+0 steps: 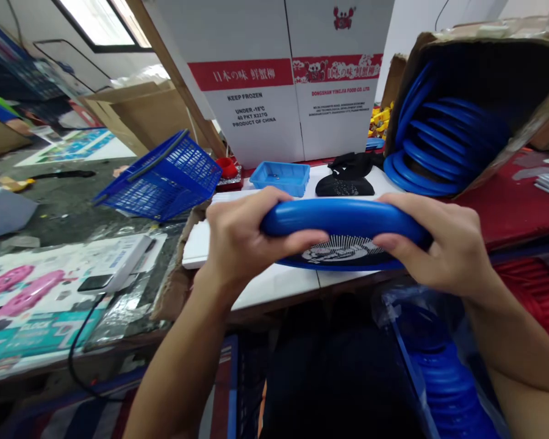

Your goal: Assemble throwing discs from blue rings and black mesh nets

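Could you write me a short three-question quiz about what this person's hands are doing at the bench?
1. True or false: both hands grip the blue ring.
2. Which thing lies on the white table top right behind the ring? A) a small blue tray B) a kettle C) a hammer
3. Where are more blue rings stacked?

Key:
1. True: the left hand and the right hand each close around one end of it.
2. A; a black cloth bundle lies next to it.
3. In the tipped cardboard box at the right.
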Available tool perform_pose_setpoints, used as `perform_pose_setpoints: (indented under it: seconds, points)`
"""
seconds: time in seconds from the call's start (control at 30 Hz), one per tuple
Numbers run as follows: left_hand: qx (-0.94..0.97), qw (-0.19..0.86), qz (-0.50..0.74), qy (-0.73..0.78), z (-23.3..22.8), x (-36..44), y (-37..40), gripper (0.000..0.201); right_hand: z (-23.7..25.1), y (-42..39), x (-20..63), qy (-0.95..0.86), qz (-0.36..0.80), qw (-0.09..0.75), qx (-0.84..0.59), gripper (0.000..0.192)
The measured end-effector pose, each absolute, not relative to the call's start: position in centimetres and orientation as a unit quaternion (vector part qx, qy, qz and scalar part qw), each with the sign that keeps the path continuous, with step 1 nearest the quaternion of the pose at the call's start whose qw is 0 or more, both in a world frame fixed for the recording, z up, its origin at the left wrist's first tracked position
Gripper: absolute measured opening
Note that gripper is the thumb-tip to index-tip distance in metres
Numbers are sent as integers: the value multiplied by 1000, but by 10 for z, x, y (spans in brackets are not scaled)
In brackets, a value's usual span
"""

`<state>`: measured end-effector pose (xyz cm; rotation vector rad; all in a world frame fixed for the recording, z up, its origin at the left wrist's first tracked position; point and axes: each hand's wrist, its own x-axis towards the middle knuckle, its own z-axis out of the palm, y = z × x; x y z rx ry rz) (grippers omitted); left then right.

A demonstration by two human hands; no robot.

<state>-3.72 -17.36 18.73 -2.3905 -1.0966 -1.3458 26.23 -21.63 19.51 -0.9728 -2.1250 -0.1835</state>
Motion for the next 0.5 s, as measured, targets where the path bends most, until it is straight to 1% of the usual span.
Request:
perform_pose_setpoints:
  seconds: [0.1, 0.2, 0.27, 0.3, 0.37, 0.4, 0.5]
  points:
    - [-781, 91, -469, -402, 192, -27, -147, 51, 199, -184, 258, -823, -62, 412, -386, 33]
    - [-776, 62, -470, -417, 201, -23, -134, 47, 204, -161, 254, -823, -46, 421, -378, 33]
    - [-778, 32, -471, -414, 203, -27, -138, 48, 204, -158, 255, -821, -35, 431, -371, 36]
    - [-777, 14, -475, -412, 199, -32, -144, 48, 202, -160, 257, -819, -28, 440, -367, 41]
    - [-767, -29, -492, -412, 183, -45, -158, 50, 192, -170, 265, -814, -15, 458, -358, 53]
    - [-746, -50, -515, -418, 170, -53, -165, 53, 184, -176, 270, -811, -8, 466, -354, 56]
    - [-676, -123, -575, -443, 133, -77, -183, 65, 155, -191, 286, -789, 8, 494, -365, 41]
